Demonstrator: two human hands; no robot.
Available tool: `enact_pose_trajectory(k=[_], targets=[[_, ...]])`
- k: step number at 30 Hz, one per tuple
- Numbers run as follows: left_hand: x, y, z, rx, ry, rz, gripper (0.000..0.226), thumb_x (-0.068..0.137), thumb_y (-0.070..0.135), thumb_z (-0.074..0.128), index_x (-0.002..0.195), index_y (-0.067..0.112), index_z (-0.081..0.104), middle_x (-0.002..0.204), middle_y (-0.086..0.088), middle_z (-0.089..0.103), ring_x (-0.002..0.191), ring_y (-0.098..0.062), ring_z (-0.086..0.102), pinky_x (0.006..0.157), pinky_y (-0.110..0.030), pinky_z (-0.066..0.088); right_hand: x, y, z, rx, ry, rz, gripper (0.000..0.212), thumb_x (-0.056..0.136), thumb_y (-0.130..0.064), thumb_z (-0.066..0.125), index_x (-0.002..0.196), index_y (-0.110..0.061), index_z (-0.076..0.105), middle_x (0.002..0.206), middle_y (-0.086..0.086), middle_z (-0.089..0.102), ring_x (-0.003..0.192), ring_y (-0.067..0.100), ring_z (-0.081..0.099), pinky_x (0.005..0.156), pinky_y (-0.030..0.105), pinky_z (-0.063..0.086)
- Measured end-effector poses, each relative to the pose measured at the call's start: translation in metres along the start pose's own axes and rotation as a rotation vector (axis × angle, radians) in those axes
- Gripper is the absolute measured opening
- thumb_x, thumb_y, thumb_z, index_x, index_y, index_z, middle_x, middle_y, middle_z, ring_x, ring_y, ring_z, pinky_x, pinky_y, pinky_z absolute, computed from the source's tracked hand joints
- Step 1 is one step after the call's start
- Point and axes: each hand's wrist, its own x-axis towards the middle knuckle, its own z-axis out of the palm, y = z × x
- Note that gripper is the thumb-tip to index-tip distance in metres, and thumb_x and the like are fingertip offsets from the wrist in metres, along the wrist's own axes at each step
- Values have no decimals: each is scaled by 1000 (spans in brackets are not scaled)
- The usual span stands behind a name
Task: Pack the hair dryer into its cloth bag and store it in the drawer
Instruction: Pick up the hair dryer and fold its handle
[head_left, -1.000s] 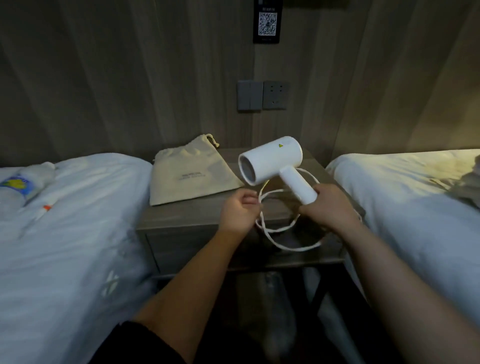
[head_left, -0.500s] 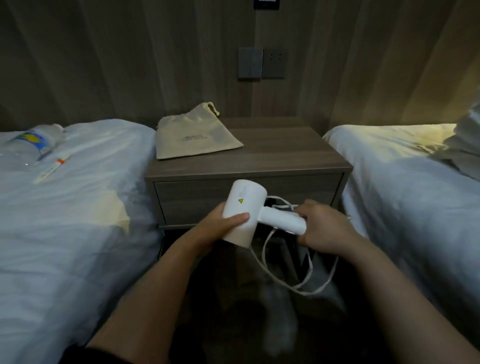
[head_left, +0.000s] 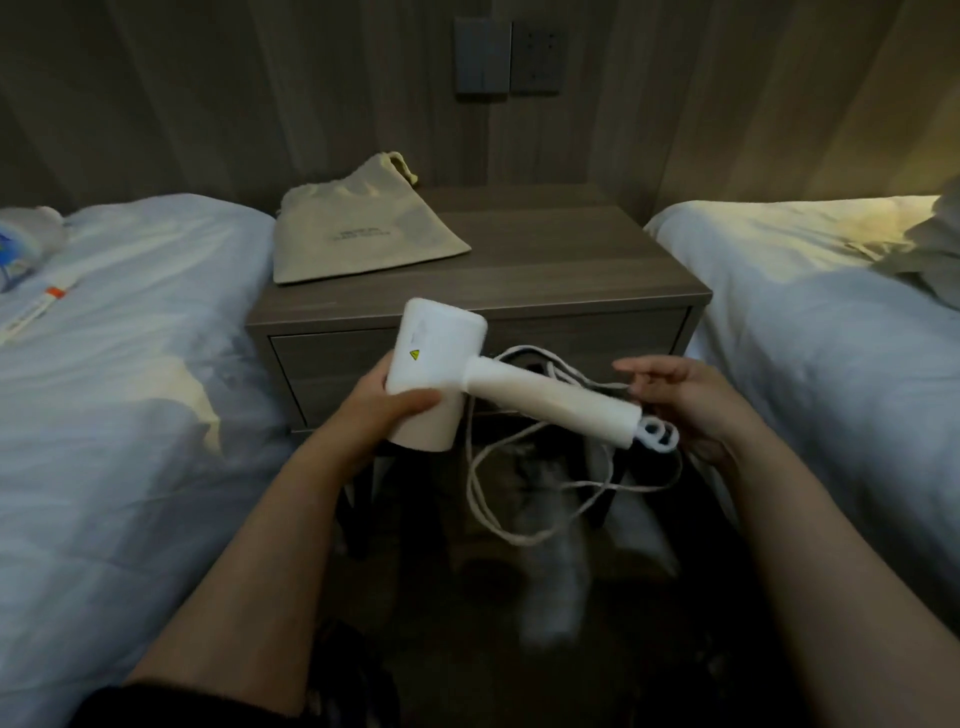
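Fingers (head_left: 415, 402) grip hair dryer (head_left: 441, 364); cord (head_left: 519, 535) blurred.

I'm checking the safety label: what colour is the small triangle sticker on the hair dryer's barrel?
Yellow triangle sticker, on the white plastic hair dryer; head view.

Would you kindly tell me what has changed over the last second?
The white plastic hair dryer came down from above the nightstand to in front of the closed drawer. The left hand took its barrel; the right hand released the handle, fingers on the white cord. The beige cloth bag stayed put.
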Motion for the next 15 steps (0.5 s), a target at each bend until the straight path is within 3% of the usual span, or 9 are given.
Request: enact_pose_trajectory(k=[5, 11, 15], targets=[[5, 3, -19, 12, 59, 26, 79, 42, 38, 71, 117, 27, 49, 103, 2, 64, 90, -15, 62, 70, -26, 52, 2, -3, -9, 72, 82, -35, 44, 82, 21, 41, 110, -10, 56, 85, 3, 58, 47, 5, 59, 46, 16, 50], [4, 3, -16, 54, 105, 34, 77, 42, 42, 71, 115, 30, 50, 105, 3, 63, 96, -17, 60, 79, -34, 50, 2, -6, -15, -353, 130, -101, 48, 80, 23, 45, 114, -10, 52, 81, 11, 67, 44, 6, 62, 45, 19, 49], [3, 2, -13, 56, 134, 7, 74, 43, 43, 71, 113, 33, 50, 104, 5, 62, 96, -17, 59, 78, -34, 50, 4, -4, -24, -570, 51, -135, 51, 75, 27, 46, 111, -9, 56, 94, 14, 65, 47, 11, 64, 54, 19, 50]])
